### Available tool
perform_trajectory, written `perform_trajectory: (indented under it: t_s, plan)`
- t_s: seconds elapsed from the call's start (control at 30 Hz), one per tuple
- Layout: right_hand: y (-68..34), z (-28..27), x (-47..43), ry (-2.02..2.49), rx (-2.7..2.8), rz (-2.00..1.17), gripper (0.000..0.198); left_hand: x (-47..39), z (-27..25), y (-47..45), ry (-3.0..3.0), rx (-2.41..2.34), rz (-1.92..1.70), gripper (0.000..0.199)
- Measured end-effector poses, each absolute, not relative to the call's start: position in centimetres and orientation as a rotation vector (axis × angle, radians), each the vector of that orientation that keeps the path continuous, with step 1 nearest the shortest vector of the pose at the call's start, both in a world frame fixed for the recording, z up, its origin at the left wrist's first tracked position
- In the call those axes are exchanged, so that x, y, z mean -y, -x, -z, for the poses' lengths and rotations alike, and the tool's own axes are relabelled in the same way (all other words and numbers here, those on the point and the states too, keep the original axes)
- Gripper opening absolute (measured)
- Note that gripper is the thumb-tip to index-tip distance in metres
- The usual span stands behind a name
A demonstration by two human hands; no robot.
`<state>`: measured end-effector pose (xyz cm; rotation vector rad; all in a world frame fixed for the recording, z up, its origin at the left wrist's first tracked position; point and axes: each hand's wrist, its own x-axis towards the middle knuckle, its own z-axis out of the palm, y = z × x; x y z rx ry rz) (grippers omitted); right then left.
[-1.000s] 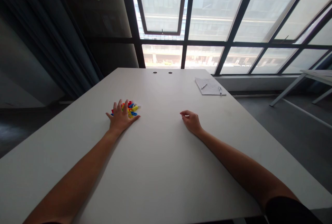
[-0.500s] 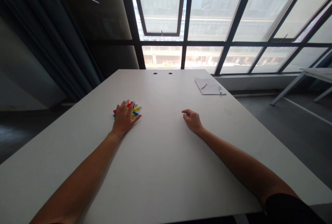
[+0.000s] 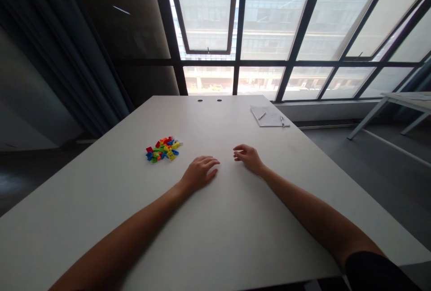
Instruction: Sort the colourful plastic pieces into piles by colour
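A loose pile of small plastic building bricks (image 3: 163, 149) in red, yellow, green, blue and orange lies on the left part of the white table (image 3: 208, 237). My left hand (image 3: 201, 170) is to the right of that pile, low over the table, palm down. Its fingers are stretched out and the thumb stands apart; no brick shows in it. Facing it across a small gap is my right hand (image 3: 248, 158), resting on its side with fingers loosely bent and partly apart. Nothing can be seen between them, though the palm is hidden.
Paper sheets (image 3: 269, 116) with two pens on them lie at the far right of the table. Two round cable holes (image 3: 209, 100) sit near the back edge. Beyond are windows (image 3: 208, 75), a dark curtain (image 3: 84, 57) at left and another table (image 3: 407, 99) at right.
My left hand has left the brick pile and moved right, towards my right hand, uncovering the bricks. My right hand stays in place, its fingers slightly more apart. The view has tilted a little.
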<state>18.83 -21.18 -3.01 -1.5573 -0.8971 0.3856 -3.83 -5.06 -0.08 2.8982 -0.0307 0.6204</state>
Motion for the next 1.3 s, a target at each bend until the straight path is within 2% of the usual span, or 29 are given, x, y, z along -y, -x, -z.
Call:
perform_trajectory:
  t_s: [0.07, 0.13, 0.23, 0.47, 0.67, 0.77, 0.83, 0.9, 1.0, 1.13, 1.3]
  plan:
    - [-19.1, 2.5, 21.5, 1.635, 0.958, -0.319, 0.020, 5.0, 0.0, 4.0, -2.857, -0.044, -0.630, 0.029]
    - [-19.1, 2.0, 21.9, 1.710, 1.087, -0.079, 0.017, 4.9, -0.1, 4.1, -2.847, -0.065, -0.620, 0.029]
    - [-18.2, 1.5, 22.6, 1.661, 1.378, 0.206, 0.024, 5.1, -0.3, 4.1, -2.862, -0.063, -0.608, 0.030]
    - [-15.2, 1.8, 26.2, 1.671, 1.618, 0.295, 0.030, 5.4, -0.2, 4.7, -2.879, -0.111, -0.626, 0.030]
    - [-15.0, -0.1, 28.1, 1.684, 1.440, 0.383, 0.035, 4.8, -1.1, 5.5, -2.872, -0.213, -0.708, 0.025]
    - [-14.3, -0.7, 28.1, 1.668, 1.442, 0.453, 0.039, 5.0, -1.7, 5.9, -2.883, -0.229, -0.766, 0.030]
    - [-13.7, -0.6, 27.9, 1.698, 1.533, 0.436, 0.051, 5.1, -1.6, 6.0, -2.918, -0.201, -0.757, 0.047]
    - [-13.4, -0.1, 27.5, 1.792, 1.649, 0.356, 0.072, 5.3, -1.0, 6.0, -2.963, -0.183, -0.685, 0.074]
    - [-13.5, 0.8, 26.6, 2.031, 1.791, 0.083, 0.096, 5.3, 0.2, 5.6, -3.010, -0.178, -0.378, 0.100]
    - [-13.9, 1.3, 25.9, 2.240, 1.857, -0.188, 0.108, 5.4, 0.5, 5.3, -3.027, -0.236, -0.023, 0.105]
    - [-13.8, 0.9, 26.0, 2.282, 1.854, -0.205, 0.112, 5.6, 0.0, 5.3, -3.024, -0.275, 0.015, 0.105]
